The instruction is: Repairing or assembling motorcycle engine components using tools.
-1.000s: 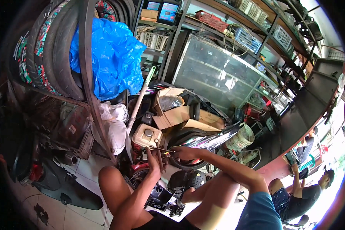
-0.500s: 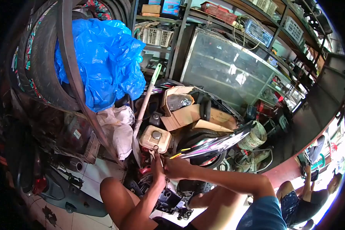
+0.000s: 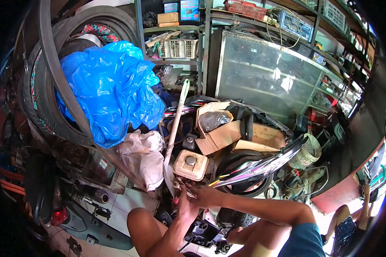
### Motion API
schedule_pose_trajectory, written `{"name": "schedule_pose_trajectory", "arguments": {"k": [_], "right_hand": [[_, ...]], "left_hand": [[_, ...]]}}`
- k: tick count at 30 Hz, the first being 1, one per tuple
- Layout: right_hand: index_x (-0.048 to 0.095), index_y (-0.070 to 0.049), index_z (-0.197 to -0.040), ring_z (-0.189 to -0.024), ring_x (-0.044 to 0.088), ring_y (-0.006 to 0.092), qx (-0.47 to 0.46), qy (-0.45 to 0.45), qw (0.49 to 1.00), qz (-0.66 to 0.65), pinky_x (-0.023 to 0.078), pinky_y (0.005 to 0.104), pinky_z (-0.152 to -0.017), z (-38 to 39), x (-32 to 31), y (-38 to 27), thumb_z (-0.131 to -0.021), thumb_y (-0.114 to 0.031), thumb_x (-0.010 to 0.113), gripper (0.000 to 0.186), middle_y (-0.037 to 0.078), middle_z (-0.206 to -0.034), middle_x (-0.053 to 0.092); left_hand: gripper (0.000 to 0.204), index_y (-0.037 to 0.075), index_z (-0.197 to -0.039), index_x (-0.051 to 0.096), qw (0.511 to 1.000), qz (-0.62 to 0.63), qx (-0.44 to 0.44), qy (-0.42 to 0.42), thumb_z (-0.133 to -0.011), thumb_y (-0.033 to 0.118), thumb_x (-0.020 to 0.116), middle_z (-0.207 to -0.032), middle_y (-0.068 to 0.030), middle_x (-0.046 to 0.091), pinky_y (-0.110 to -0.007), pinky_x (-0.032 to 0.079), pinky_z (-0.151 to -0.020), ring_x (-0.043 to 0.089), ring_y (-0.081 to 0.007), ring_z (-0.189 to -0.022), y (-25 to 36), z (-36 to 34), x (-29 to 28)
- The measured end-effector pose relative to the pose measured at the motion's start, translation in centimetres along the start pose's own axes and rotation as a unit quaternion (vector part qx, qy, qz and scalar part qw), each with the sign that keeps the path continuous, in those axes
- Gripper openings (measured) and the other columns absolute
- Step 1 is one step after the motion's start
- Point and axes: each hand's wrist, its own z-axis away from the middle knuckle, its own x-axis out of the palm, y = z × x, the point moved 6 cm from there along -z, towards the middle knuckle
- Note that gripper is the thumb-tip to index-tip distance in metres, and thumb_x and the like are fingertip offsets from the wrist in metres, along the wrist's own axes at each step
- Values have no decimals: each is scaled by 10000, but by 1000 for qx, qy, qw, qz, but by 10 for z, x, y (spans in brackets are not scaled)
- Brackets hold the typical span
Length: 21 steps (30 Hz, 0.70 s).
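My left hand (image 3: 188, 207) is closed around a small metal piece (image 3: 177, 183) that pokes up past its fingers; its end looked ring-shaped a moment ago. Against it, my right hand (image 3: 208, 197) has its fingers curled in, and what they grip is hidden. Both hands meet just in front of a dirty cream-coloured tank (image 3: 197, 170) with a round dark cap (image 3: 190, 161). Beneath them, between my legs, lie black mechanical parts (image 3: 201, 233). A pale pole (image 3: 174, 124) with a green end leans beside the tank.
Blue plastic sheeting (image 3: 111, 94) covers tyres (image 3: 45, 98) at the left. Pale sacks (image 3: 148, 167) lie below it. Right of the tank are cardboard (image 3: 221, 137), a striped fairing (image 3: 257, 165) and a dirty bucket (image 3: 306, 152). Another person (image 3: 345, 227) is at the far right.
The view has shifted, so the surroundings appear further right and lower. My hands stay together in front of the tank, and the metal piece shows less above my left fingers.
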Motion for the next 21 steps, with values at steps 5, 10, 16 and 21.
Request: {"name": "schedule_pose_trajectory", "arguments": {"k": [5,10,16,21], "right_hand": [[538,-29,-1204,-850,614,408,-15,8,1000,-12,489,468,-756,-8,-1,14,-816,-327,569,490,256,-932,622],[518,-16,-1178,-860,617,408,16,96,994,-56,493,475,-750,-9,0,24,-779,-257,584,471,263,-921,626],[466,-59,-1263,-904,606,412,13,86,993,-85,485,467,-807,2,-18,20,-812,-278,557,509,264,-994,618],[555,-39,-1168,-897,610,409,40,101,992,-57,483,462,-809,1,-16,41,-827,-292,546,425,261,-958,628]], "left_hand": [[338,164,-1051,534,999,-42,6,2,-959,466,411,-1060,8,582,-351,428,-900,545,-155,-997,-9,-16,-15],[387,184,-1198,520,995,-86,41,-9,-949,469,443,-1096,17,576,-329,393,-908,514,-135,-1016,-6,-33,-26],[465,170,-1318,432,985,-149,81,29,-955,460,445,-1171,5,524,-309,394,-864,508,-137,-1009,-5,-45,-46],[487,112,-1285,443,931,-327,129,99,-978,479,352,-1179,-35,512,-349,419,-893,496,-153,-1043,-3,-32,-37]]}}
